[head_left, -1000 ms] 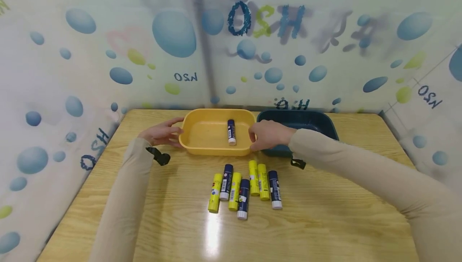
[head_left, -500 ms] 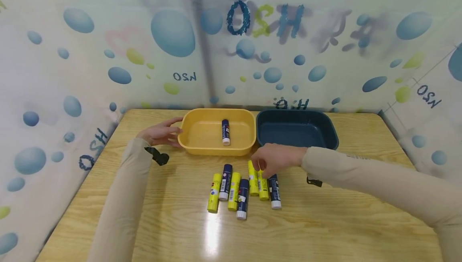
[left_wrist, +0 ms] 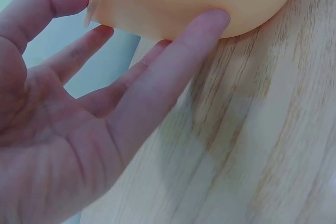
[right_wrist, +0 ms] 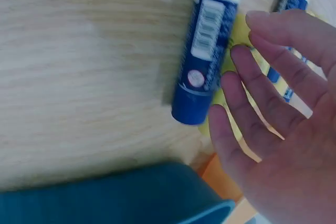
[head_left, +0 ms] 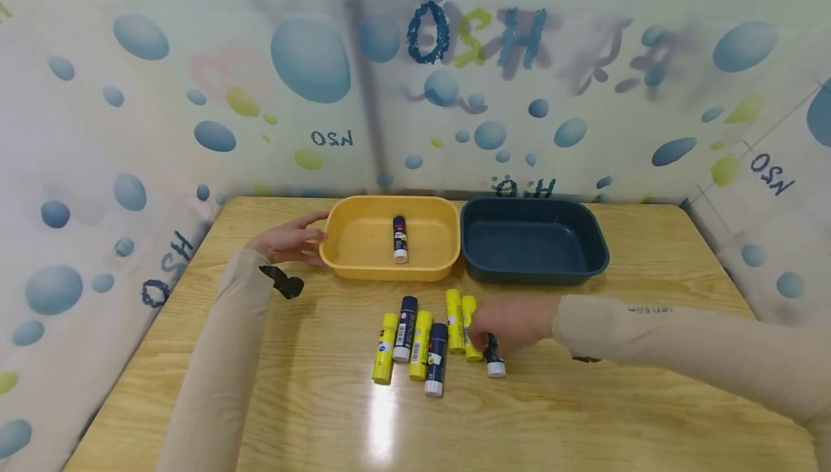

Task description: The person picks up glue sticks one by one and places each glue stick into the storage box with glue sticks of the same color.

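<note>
My left hand (head_left: 288, 241) touches the left end of the yellow tray (head_left: 350, 273), its thumb (left_wrist: 207, 30) against the outer wall. A dark blue glue stick (head_left: 399, 239) lies inside that tray. My right hand (head_left: 516, 322) is over the rightmost blue glue stick (head_left: 496, 369), partly hiding it. The right wrist view shows this blue glue stick (right_wrist: 207, 40) beside the fingertips, not enclosed by them. Next to it on the left lie two yellow glue sticks (head_left: 454, 324). Further left are two more yellow ones (head_left: 384, 349) and two blue ones (head_left: 436, 360).
An empty dark blue tray (head_left: 532, 270) stands right of the yellow tray, side by side with it. Both are at the back of the wooden table (head_left: 584, 414). Behind the table hangs a patterned curtain (head_left: 402, 111).
My right hand has left the yellow tray's right end and moved down and right to the rightmost blue glue stick. The glue stick in the tray has rolled left. My left hand stays put.
</note>
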The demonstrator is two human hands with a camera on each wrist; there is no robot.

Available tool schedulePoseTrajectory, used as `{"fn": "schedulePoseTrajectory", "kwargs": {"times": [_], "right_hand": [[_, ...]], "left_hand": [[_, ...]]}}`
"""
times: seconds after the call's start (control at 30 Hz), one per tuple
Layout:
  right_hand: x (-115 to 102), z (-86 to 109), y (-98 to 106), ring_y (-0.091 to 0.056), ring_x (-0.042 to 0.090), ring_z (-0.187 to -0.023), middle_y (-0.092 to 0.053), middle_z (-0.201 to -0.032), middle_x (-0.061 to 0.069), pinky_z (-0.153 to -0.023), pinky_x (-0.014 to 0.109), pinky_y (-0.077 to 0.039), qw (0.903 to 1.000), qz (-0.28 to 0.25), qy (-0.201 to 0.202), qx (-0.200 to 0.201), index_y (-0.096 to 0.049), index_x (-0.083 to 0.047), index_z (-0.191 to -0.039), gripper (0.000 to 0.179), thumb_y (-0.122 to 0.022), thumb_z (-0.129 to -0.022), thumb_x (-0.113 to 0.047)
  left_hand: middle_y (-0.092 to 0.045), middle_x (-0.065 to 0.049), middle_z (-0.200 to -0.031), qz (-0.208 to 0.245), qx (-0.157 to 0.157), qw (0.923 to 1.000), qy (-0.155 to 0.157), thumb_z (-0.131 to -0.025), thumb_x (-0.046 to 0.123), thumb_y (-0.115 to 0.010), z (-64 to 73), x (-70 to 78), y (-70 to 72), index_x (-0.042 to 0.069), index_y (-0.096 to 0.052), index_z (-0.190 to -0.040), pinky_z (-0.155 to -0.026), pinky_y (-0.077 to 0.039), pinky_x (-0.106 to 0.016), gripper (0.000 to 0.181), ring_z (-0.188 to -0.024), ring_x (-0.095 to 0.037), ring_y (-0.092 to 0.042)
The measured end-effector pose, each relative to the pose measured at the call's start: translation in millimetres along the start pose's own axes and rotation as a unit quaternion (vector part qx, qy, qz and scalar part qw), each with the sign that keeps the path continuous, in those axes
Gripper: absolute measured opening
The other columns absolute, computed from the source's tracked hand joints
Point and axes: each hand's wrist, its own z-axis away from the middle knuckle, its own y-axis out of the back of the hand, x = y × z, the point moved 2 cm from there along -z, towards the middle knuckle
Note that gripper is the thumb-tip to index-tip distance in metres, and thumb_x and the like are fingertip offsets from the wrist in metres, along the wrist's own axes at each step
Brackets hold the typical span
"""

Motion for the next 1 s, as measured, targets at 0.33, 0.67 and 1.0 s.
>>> {"fn": "schedulePoseTrajectory", "kwargs": {"times": [0.33, 0.67, 1.0], "right_hand": [[9, -1.1, -17, -0.051, 0.008, -0.086, -0.056, -0.088, -0.012, -0.082, 0.031, -0.048, 0.9859, 0.138, 0.079, 0.05, -0.068, -0.023, -0.092, 0.02, -0.079, -0.079, -0.013], [24, 7.3, -32, -0.051, 0.011, -0.092, -0.058, -0.103, -0.008, -0.082, 0.028, -0.044, 0.9407, 0.281, 0.159, 0.103, -0.068, -0.029, -0.106, 0.025, -0.077, -0.083, -0.023], [29, 11.5, -44, -0.054, 0.012, -0.099, -0.059, -0.11, -0.007, -0.082, 0.031, -0.046, 0.918, 0.334, 0.174, 0.125, -0.065, -0.028, -0.109, 0.03, -0.077, -0.083, -0.021]], "left_hand": [[-0.016, -0.023, -0.152, 0.003, 0.004, 1.0, 0.002, -0.099, 0.004, -0.047, 0.8, -0.2, -1.2, 0.017, -0.009, -0.156, -0.093, -0.048, -0.052, 0.07, -0.122, -0.043, -0.045], [-0.015, -0.022, -0.153, 0.005, 0.0, 1.0, 0.001, -0.099, 0.004, -0.046, 1.7, -0.5, 0.2, 0.018, -0.007, -0.156, -0.095, -0.045, -0.053, 0.07, -0.126, -0.046, -0.041], [-0.016, -0.021, -0.152, 0.005, 0.002, 1.0, -0.001, -0.1, 0.003, -0.044, 0.4, -1.2, 0.3, 0.018, -0.008, -0.156, -0.095, -0.045, -0.053, 0.069, -0.123, -0.044, -0.044]]}}
